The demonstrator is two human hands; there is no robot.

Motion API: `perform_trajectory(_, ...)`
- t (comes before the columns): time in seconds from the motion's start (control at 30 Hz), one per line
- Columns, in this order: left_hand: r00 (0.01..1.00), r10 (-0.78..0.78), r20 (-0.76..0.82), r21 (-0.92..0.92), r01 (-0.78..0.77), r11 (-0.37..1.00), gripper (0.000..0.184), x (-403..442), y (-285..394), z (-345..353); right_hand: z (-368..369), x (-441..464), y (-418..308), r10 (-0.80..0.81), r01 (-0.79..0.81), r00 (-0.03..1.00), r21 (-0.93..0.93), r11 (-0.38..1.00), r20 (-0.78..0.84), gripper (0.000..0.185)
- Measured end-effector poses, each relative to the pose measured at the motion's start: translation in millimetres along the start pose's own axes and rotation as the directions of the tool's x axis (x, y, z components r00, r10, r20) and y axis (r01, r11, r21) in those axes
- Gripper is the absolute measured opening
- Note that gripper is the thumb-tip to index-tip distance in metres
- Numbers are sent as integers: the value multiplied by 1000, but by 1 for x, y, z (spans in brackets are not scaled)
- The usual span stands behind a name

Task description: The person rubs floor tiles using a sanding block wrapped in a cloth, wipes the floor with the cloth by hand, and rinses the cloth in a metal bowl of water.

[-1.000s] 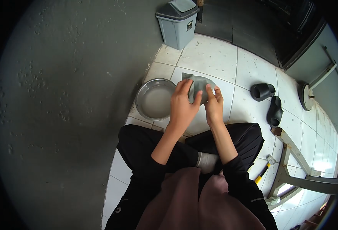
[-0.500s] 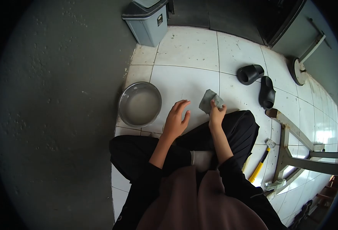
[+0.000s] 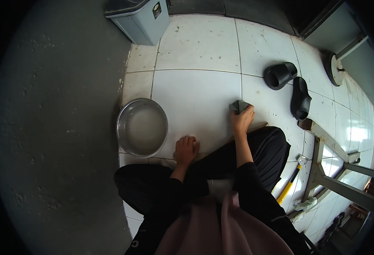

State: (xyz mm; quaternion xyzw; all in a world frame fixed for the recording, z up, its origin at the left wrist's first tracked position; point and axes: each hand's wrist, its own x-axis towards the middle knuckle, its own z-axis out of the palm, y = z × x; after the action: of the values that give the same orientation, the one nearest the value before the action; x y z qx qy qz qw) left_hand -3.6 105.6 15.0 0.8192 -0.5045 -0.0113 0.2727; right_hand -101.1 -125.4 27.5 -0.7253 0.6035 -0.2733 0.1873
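Observation:
My right hand [image 3: 243, 120] is closed around a folded grey sheet [image 3: 238, 106], pressed down on the white floor tile in front of my right knee. Whether the sheet is cloth or sandpaper I cannot tell. Palm down, my left hand [image 3: 186, 151] rests on the tile by my shin with its fingers a little bent and nothing seen in it. To its left stands a round metal bowl [image 3: 165, 131] with cloudy water [image 3: 145, 129] inside.
A grey bin [image 3: 146, 23] stands at the far left. Black slippers [image 3: 280, 75] lie at the right, beyond a metal frame [image 3: 329, 178] and a yellow-handled hammer [image 3: 289, 185]. A raised dark grey surface [image 3: 68, 127] borders the left side.
My left hand has come down and back onto the floor. My right hand has lowered the grey sheet to the tile, and the sheet is now bunched in the fingers. The view has shifted slightly.

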Motion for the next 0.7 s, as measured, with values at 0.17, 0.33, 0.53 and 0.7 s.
perform_trajectory(0.17, 998, -36, 47, 65, 33, 997, 21, 0, -3, 7, 29, 7, -17, -27, 74, 989, 337, 939, -143, 50)
perform_trajectory(0.33, 996, -30, 82, 76, 23, 997, 22, -1, -6, 8, 42, -10, -8, -127, 127, 992, -58, 990, 11, 65)
perform_trajectory(0.53, 989, -57, 137, 88, 45, 995, 23, 0, -5, 6, 70, 27, -15, 4, -6, 999, -49, 999, -47, 63)
perform_trajectory(0.7, 989, -53, 141, 56, 45, 997, 23, -1, -5, 6, 104, 81, -22, 18, -16, 998, 22, 1000, -61, 61)
